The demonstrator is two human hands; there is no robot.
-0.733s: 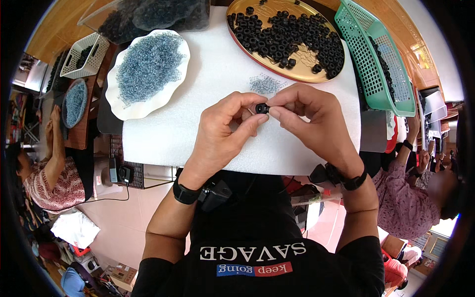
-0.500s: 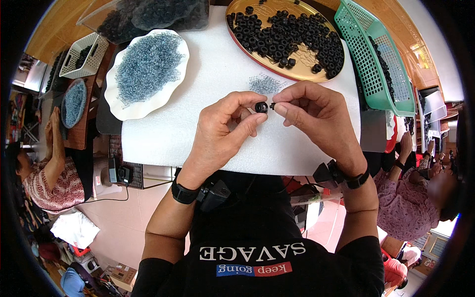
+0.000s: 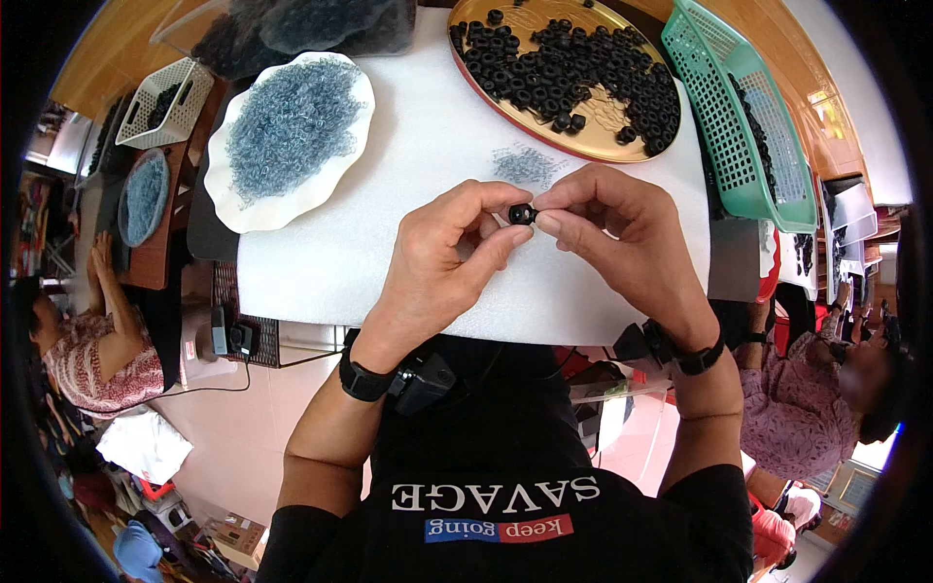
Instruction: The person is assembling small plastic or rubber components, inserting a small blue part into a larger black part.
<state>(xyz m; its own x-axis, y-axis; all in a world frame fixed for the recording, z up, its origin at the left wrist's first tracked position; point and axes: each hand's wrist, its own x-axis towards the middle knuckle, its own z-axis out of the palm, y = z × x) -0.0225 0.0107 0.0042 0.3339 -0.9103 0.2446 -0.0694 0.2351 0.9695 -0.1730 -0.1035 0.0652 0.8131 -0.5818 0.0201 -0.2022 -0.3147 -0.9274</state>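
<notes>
Over the white sheet on the table, my left hand (image 3: 442, 243) pinches a small round black plastic piece (image 3: 522, 214) between thumb and index finger. Facing it, my right hand (image 3: 622, 228) is closed in a pinch at the piece's right side. Its fingertips hold a tiny dark part, mostly hidden, against that side. Just beyond the fingers lies a small heap of translucent bluish bits (image 3: 525, 165).
A scalloped white plate (image 3: 228, 199) of translucent bluish bits stands left. Far right are a gold tray (image 3: 603, 115) of black ring-shaped pieces and a green basket (image 3: 695, 78). A clear bin (image 3: 292, 34) of black pieces sits far left. People sit at both sides.
The gap between the round black piece and the tiny dark part has closed. My left hand has turned the round piece and shifted it slightly right.
</notes>
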